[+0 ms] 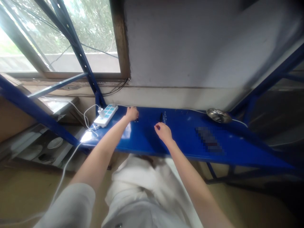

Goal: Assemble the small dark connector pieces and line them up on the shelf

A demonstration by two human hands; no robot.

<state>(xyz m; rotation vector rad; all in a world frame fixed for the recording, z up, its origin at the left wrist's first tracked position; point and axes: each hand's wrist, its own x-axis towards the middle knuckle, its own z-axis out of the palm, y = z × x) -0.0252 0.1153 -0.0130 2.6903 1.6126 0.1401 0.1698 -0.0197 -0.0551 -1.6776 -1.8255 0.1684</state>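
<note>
The left hand [132, 114] bends down at the table [147, 139], with small clear pieces [136, 121] just under its fingers; whether it pinches any cannot be told. The right hand [163, 131] curls thumb and forefinger towards each other; whether anything sits between them is too blurred to tell. Just beyond it lie a thin black stick [161, 117] and a row of clear beads [165, 117]. Left of the left hand rests a white power strip [109, 111]; well right of the right hand, a shiny metal bowl [218, 115].
</note>
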